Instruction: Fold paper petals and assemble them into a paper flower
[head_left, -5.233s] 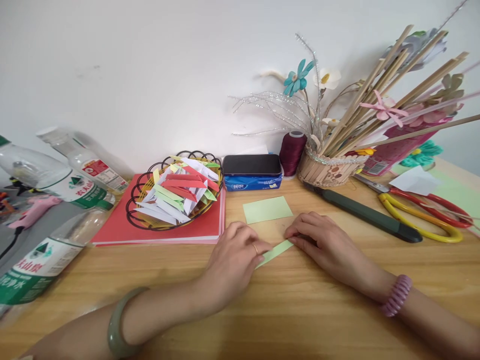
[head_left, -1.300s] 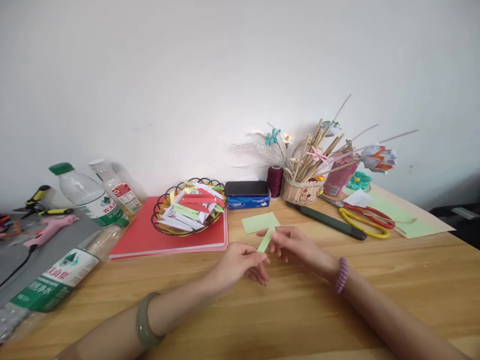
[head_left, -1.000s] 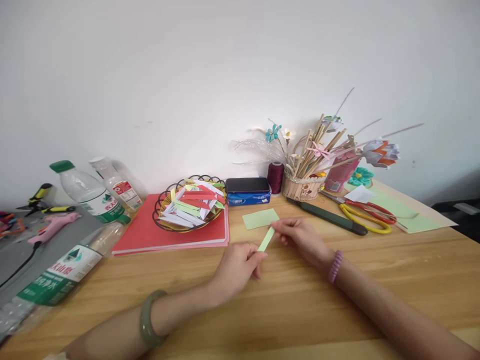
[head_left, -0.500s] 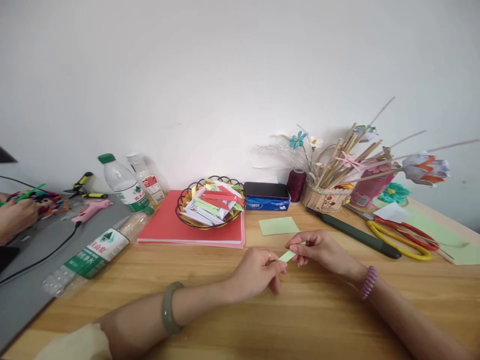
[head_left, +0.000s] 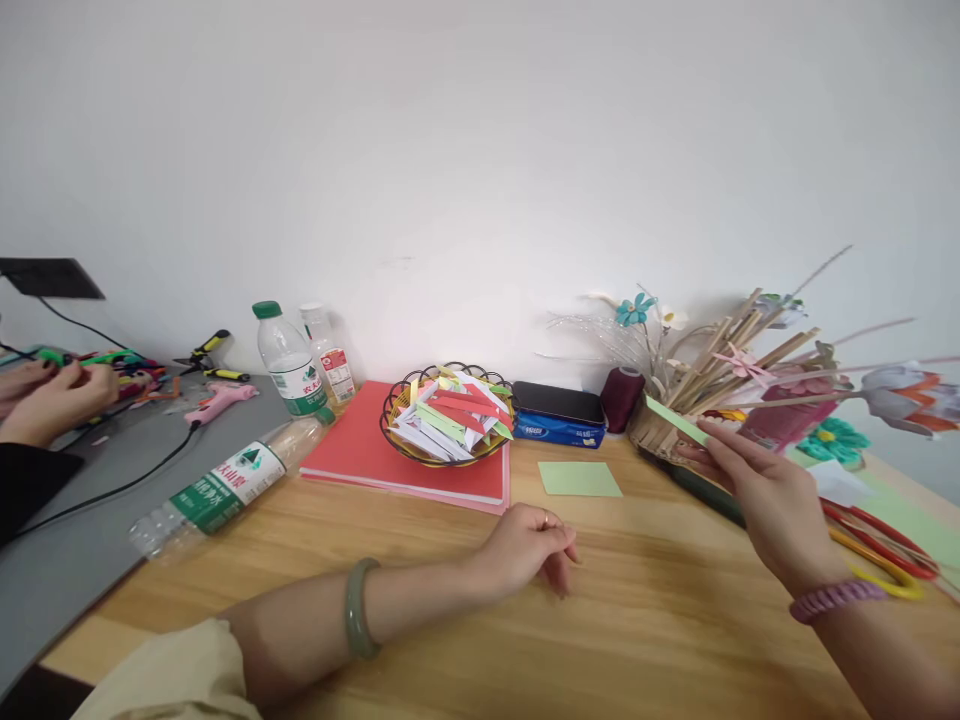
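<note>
Your right hand (head_left: 776, 500) pinches a narrow light-green paper strip (head_left: 673, 418) toward the back edge of the brown wooden tabletop (head_left: 637, 630), left hand (head_left: 519, 555) half-open: seemingly mid-handling, next needing a light pinch.

- Between left hand (head_left: 521, 548) and right hand (head_left: 780, 505): bare tabletop (head_left: 645, 590), room to pass.
- Beyond the left: paper-filled basket (head_left: 401, 442) in the way.
- Beyond the right: stick holder (head_left: 651, 432) blocks; scissors (head_left: 870, 550) lie by its wrist.
</note>
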